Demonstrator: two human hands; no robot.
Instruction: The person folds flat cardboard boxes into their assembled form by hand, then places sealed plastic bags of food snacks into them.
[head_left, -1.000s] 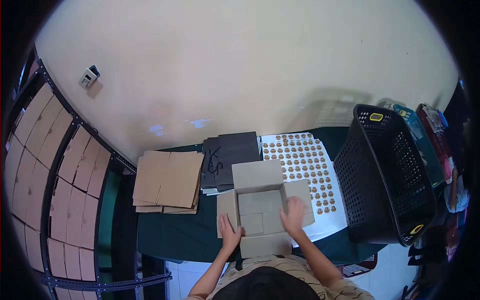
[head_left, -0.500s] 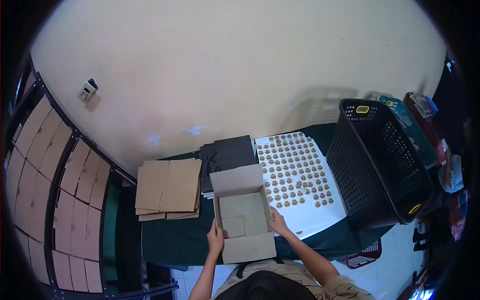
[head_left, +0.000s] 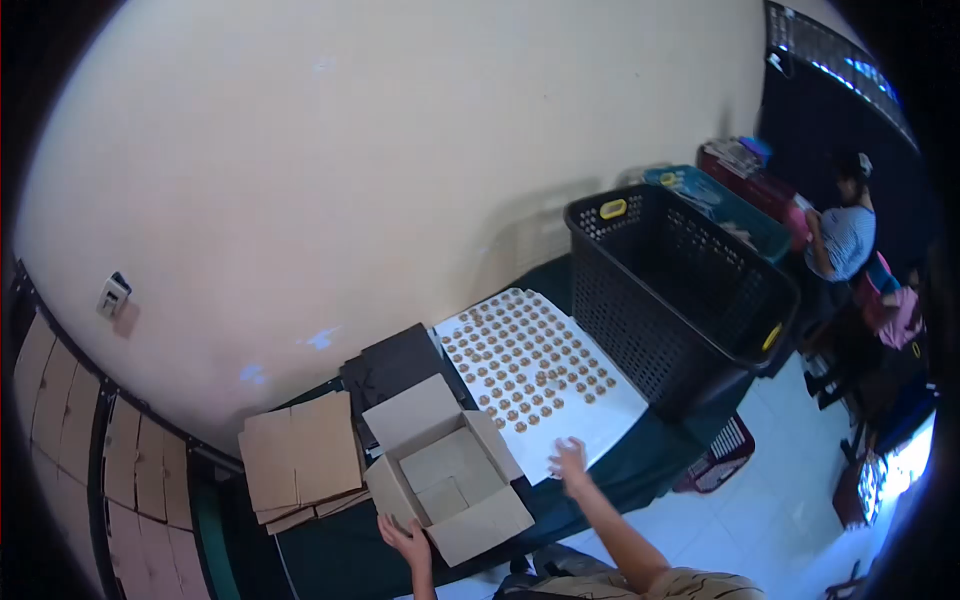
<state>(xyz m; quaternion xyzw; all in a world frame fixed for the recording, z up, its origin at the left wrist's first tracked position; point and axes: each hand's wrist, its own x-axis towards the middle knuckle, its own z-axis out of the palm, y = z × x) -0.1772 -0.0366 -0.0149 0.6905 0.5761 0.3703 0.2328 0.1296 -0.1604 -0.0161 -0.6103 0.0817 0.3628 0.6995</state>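
An open cardboard box [head_left: 466, 521] with its flaps folded outward stands near the front of the table. My left hand [head_left: 405, 543] rests against its left side, fingers spread. Over the lower part of a white sheet [head_left: 610, 418] is my right hand [head_left: 570, 464], slightly blurred, with its fingers apart and nothing visible in them. Rows of small round brown-and-gold pieces [head_left: 520, 350] cover most of that sheet. Whether a loose piece lies beneath the right hand is hidden.
Flattened cardboard [head_left: 300, 455] is stacked on the left, beside dark flat sheets [head_left: 400, 358]. A tall black basket [head_left: 640, 320] stands right of the white sheet. Shelving with boxes [head_left: 150, 470] lines the left. A person [head_left: 848, 240] is at the far right.
My right hand has left the box's right side and moved over the white sheet. My left hand has loosened on the box, which now sits turned. The view has swung right.
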